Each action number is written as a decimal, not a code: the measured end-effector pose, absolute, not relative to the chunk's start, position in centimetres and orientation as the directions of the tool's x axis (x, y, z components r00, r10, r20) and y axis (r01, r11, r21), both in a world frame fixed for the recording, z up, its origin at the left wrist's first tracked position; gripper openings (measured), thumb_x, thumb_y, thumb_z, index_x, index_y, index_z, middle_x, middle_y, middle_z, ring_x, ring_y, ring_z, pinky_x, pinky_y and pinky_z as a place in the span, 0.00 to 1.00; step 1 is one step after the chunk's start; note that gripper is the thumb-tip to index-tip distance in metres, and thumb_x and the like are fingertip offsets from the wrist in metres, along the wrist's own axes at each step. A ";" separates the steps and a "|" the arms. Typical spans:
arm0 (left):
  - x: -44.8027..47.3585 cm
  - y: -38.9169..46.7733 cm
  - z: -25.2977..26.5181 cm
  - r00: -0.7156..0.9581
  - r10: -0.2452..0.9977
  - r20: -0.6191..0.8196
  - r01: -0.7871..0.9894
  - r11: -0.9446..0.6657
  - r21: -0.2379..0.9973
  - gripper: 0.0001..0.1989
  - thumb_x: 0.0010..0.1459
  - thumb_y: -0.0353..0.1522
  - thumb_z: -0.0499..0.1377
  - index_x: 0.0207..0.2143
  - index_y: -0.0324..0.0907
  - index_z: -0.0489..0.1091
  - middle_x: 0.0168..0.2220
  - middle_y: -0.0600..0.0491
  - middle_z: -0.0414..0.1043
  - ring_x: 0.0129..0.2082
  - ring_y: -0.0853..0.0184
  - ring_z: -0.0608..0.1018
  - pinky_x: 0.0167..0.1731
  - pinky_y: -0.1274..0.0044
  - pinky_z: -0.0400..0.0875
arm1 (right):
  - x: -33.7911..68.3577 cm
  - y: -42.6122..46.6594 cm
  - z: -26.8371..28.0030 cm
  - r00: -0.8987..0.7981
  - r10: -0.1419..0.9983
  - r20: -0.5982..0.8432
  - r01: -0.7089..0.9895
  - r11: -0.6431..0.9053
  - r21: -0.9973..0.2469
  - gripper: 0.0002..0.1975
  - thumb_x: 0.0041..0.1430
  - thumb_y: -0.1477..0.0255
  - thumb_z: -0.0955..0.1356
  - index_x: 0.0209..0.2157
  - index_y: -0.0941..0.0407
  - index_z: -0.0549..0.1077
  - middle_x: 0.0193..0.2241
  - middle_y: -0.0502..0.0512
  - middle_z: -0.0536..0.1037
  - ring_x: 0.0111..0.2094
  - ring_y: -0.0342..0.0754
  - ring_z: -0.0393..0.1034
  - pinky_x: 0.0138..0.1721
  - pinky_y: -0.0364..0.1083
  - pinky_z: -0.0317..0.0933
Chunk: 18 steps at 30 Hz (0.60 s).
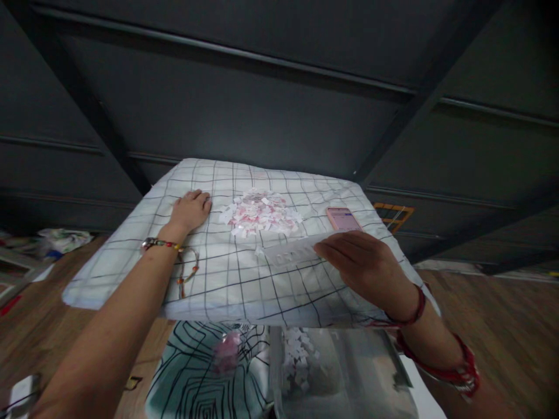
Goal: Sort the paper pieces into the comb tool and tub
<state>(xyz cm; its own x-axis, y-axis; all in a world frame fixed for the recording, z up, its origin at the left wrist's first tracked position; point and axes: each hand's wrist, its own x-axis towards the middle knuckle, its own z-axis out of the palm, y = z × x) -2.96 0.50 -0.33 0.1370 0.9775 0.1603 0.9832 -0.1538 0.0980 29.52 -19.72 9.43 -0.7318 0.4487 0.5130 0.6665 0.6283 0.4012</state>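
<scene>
My left hand [192, 210] lies palm down on the checked white cloth [236, 279], left of a heap of small white and pink paper-like pieces [264, 214], not touching it. Its fingers are loosely stretched and hold nothing. My right hand [367, 267] grips the right end of a clear plastic strip with a row of small moulded hollows [290, 253]. The strip lies low over the cloth, in front of the heap; whether it touches the cloth I cannot tell. Just behind my right hand is a pink-edged phone [344, 219] with its screen lit.
Below the table's front edge stands a translucent plastic bin [349, 372] with white pieces in it. Beside it, a pink packet [227, 352] lies on teal patterned fabric [187, 372]. A dark panelled wall [244, 99] rises behind the table.
</scene>
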 end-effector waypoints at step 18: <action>-2.8 0.3 -0.1 0.130 0.980 0.152 0.987 -0.142 0.071 0.25 0.66 0.36 0.42 0.61 0.39 0.64 0.64 0.42 0.61 0.64 0.55 0.64 0.60 0.61 0.61 | 28.5 -17.7 8.0 -0.492 0.769 0.409 0.870 0.432 0.236 0.16 0.57 0.84 0.59 0.39 0.59 0.74 0.24 0.51 0.76 0.26 0.45 0.67 0.28 0.44 0.53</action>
